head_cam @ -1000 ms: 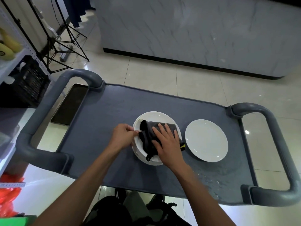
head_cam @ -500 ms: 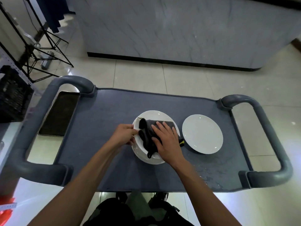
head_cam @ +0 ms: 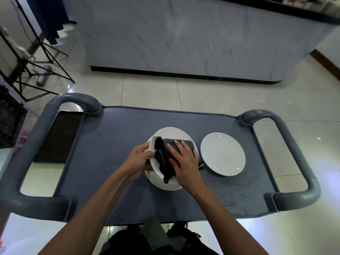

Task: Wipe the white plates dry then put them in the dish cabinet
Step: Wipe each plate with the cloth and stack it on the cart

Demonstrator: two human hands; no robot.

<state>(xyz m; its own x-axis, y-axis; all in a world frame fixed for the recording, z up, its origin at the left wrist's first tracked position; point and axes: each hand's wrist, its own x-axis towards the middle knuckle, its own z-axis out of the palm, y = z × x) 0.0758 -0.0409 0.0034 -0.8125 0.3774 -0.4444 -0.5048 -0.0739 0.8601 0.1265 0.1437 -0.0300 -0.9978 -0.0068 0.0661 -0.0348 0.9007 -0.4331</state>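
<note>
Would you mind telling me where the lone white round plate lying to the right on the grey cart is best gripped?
Probably at the rim of the lone white round plate, from its bare right side: it lies flat on the grey cart, so only the raised edge offers a pinch.

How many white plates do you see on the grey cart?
3, perhaps more. One plate is gripped by the left hand under the dark cloth; one lies beneath it; one lies alone to the right.
</note>
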